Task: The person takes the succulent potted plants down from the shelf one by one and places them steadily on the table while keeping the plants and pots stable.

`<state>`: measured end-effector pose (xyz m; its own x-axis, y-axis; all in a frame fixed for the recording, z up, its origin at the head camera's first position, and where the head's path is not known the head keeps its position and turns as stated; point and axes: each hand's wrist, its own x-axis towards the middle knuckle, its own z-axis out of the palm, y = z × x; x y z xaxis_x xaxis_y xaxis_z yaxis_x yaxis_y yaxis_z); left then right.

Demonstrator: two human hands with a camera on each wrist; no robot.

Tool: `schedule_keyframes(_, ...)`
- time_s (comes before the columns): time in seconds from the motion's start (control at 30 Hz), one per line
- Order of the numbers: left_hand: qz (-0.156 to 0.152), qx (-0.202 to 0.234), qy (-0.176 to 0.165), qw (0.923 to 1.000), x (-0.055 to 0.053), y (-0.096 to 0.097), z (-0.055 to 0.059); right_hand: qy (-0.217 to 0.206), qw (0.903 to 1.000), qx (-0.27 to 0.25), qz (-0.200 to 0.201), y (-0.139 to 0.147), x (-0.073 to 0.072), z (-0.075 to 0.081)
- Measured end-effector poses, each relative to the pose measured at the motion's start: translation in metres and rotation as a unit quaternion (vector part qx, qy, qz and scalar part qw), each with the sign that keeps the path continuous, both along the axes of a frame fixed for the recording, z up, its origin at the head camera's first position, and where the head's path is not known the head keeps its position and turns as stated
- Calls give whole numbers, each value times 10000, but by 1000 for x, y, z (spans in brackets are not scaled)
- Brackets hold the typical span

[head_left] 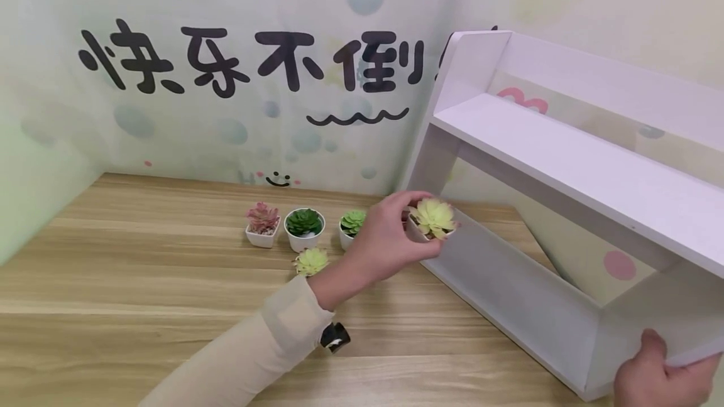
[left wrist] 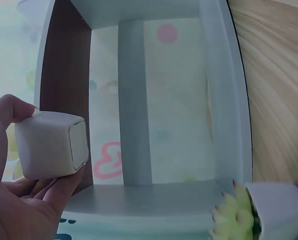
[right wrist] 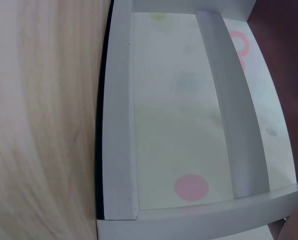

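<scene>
My left hand (head_left: 387, 231) holds a small potted succulent (head_left: 433, 218) with yellow-green, pink-tipped leaves, fingers and thumb around its white pot (left wrist: 49, 145). It hangs in front of the left part of a white two-tier shelf (head_left: 565, 149), above the bottom board. At the shelf's near right end, my right hand (head_left: 662, 372) grips the edge of the side panel, thumb on the inner face. In the right wrist view only bits of that hand show at the shelf frame (right wrist: 119, 125). How the right fingers lie behind the panel is hidden.
On the wood-grain table (head_left: 141, 269) stand a reddish succulent (head_left: 263, 225), a dark green one (head_left: 304, 228) and a light green one (head_left: 352, 223), partly behind the left hand. A yellow-green succulent (head_left: 311, 260) sits nearer, partly covered by the forearm. A printed wall (head_left: 198, 137) rises behind.
</scene>
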<state>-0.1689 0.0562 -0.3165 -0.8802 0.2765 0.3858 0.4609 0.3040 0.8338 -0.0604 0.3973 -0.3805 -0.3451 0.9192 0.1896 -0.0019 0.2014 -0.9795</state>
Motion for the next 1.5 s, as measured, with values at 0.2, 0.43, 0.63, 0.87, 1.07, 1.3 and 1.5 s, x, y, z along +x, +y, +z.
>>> schedule_keyframes(0.2, 196, 231, 127, 9995, 3, -25, -1, -104, 9999, -37, 33, -2, 1, 3)
schedule_keyframes(0.43, 398, 343, 183, 9985, 6, -54, -2, -239, 9996, -159, 77, -1, 3, 3)
schedule_keyframes(0.63, 529, 325, 9, 9981, 10, -79, -7, -162, 9994, -281, 72, 0, 3, 1)
schedule_keyframes(0.87, 709, 339, -165, 9968, 15, -107, -17, -419, 9985, -346, 56, 0, 2, 1)
schedule_keyframes(1.07, 663, 258, -206, 9973, 14, -127, -22, -631, 9958, -659, -123, -1, 6, 2)
schedule_keyframes(1.3, 554, 21, -133, 9984, 13, -150, -28, -689, 9950, -701, -178, -2, 5, 4)
schedule_keyframes(1.5, 390, 113, -147, 9991, 11, -168, -36, -643, 9952, -730, -145, -2, 4, 3)
